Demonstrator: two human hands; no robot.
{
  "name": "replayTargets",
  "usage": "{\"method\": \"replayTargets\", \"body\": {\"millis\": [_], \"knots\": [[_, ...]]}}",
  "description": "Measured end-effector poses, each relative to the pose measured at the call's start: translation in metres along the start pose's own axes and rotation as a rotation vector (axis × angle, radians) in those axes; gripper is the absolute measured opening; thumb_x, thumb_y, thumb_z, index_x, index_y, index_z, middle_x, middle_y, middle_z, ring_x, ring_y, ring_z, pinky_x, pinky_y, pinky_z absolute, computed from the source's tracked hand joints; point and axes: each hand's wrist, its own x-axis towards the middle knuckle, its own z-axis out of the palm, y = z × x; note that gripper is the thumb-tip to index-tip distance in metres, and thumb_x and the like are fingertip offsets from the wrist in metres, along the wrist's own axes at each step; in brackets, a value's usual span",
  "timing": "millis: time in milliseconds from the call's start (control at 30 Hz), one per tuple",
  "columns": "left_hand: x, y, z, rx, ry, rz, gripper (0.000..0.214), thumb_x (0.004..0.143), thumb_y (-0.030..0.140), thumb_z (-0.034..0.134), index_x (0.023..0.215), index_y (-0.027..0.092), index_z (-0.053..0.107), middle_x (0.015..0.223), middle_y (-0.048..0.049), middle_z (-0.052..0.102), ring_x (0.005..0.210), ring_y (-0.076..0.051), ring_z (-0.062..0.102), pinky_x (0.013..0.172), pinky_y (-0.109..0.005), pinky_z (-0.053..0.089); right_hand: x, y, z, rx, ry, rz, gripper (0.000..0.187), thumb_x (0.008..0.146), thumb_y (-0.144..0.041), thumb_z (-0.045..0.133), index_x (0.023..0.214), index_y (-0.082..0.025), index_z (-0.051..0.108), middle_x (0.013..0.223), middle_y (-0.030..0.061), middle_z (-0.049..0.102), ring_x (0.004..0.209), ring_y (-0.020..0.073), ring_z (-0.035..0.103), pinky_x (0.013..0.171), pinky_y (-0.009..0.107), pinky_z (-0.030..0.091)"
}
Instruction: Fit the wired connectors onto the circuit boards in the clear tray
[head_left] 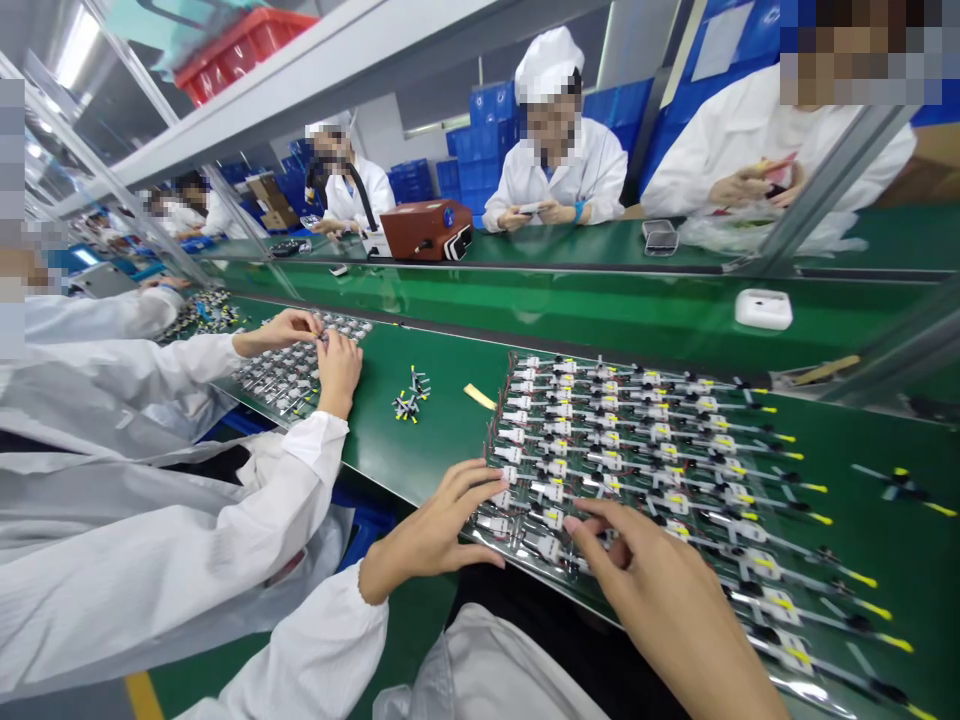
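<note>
A clear tray [817, 695] of several small white connectors with black and yellow-tipped wires lies on the green bench in front of me. My left hand [442, 525] rests at the tray's near left corner, fingers spread and touching the first connectors [551, 518]. My right hand [645, 580] reaches over the tray's front edge, fingers curled down onto a connector in the near rows; whether it grips one is hidden by the fingers.
A co-worker's hands [330, 365] work at another tray [274, 385] to my left. A loose pile of connectors [410, 397] and a yellow strip [479, 396] lie between. A green conveyor [600, 310] with a white box [763, 308] runs behind; more people sit across it.
</note>
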Motion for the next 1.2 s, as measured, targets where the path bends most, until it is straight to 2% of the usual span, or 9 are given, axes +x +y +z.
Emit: {"method": "replayTargets", "body": {"millis": [100,200,267,400,500,667,967,1100,1200], "knots": [[0.0,-0.007,-0.02,0.062,0.053,-0.082,0.083,0.081,0.06,0.074,0.15,0.028,0.041,0.152,-0.0177,0.046,0.15,-0.036,0.031,0.121,-0.059,0.034,-0.002,0.001,-0.002,0.003,0.007,0.012,0.049,0.094,-0.061,0.044,0.103,-0.024,0.074,0.072,0.0027,0.069,0.056,0.0209,0.063,0.057,0.033,0.045],[0.003,-0.031,-0.047,0.247,0.323,-0.308,0.051,0.099,0.045,0.058,0.144,0.026,0.047,0.148,-0.015,0.051,0.143,-0.031,0.042,0.119,-0.054,0.037,-0.003,0.002,-0.003,-0.002,0.001,0.03,0.049,0.093,-0.062,0.044,0.101,-0.024,0.074,0.069,0.0021,0.067,0.053,0.0208,0.061,0.054,0.032,0.043],[0.007,-0.052,-0.059,0.398,0.435,-0.44,0.043,0.101,0.031,0.053,0.143,0.023,0.049,0.144,-0.0142,0.056,0.136,-0.03,0.049,0.115,-0.052,0.04,-0.003,0.002,-0.004,-0.001,0.009,0.033,0.048,0.093,-0.062,0.044,0.1,-0.024,0.074,0.067,0.002,0.067,0.053,0.021,0.061,0.054,0.032,0.043],[0.016,-0.085,-0.064,0.533,0.359,-0.579,0.037,0.095,0.019,0.057,0.131,0.02,0.06,0.119,-0.0107,0.071,0.118,-0.03,0.06,0.103,-0.047,0.049,-0.003,0.002,-0.004,0.024,0.029,0.042,0.051,0.091,-0.064,0.043,0.099,-0.024,0.074,0.066,0.0022,0.066,0.052,0.021,0.06,0.054,0.032,0.044],[0.02,-0.09,-0.061,0.524,0.404,-0.599,0.025,0.094,0.019,0.059,0.117,0.022,0.069,0.104,-0.0074,0.076,0.106,-0.028,0.065,0.099,-0.044,0.052,-0.004,0.004,-0.007,0.036,0.023,0.057,0.051,0.091,-0.063,0.042,0.099,-0.024,0.074,0.067,0.0022,0.066,0.053,0.021,0.061,0.054,0.033,0.045],[0.024,-0.076,-0.062,0.319,0.518,-0.593,0.018,0.095,0.029,0.061,0.106,0.024,0.074,0.108,-0.0037,0.078,0.105,-0.022,0.071,0.096,-0.036,0.056,-0.006,0.005,-0.011,0.029,0.042,0.049,0.051,0.092,-0.063,0.041,0.1,-0.024,0.074,0.065,0.0015,0.065,0.052,0.0207,0.061,0.055,0.033,0.047],[0.035,-0.059,-0.058,0.011,0.667,-0.525,0.033,0.097,0.04,0.06,0.121,0.02,0.067,0.119,-0.0086,0.076,0.11,-0.023,0.073,0.103,-0.04,0.056,-0.004,0.004,-0.013,0.011,0.091,-0.031,0.055,0.097,-0.065,0.038,0.099,-0.022,0.073,0.065,0.0028,0.067,0.049,0.0203,0.061,0.05,0.033,0.047],[0.044,-0.012,-0.049,-0.234,0.744,-0.549,0.037,0.088,0.044,0.072,0.114,0.018,0.07,0.107,-0.0103,0.079,0.103,-0.024,0.076,0.098,-0.04,0.059,-0.005,-0.007,-0.016,0.053,0.146,-0.168,0.044,0.101,-0.057,0.043,0.102,-0.023,0.071,0.081,0.0051,0.073,0.062,0.0198,0.066,0.058,0.032,0.052],[0.048,0.036,-0.031,-0.518,0.672,-0.62,0.038,0.082,0.044,0.079,0.108,0.017,0.072,0.095,-0.0103,0.081,0.091,-0.024,0.078,0.085,-0.034,0.063,-0.01,-0.024,-0.013,0.124,0.145,-0.322,0.025,0.102,-0.043,0.051,0.11,-0.025,0.067,0.104,0.006,0.074,0.087,0.0212,0.07,0.074,0.032,0.056]]}}
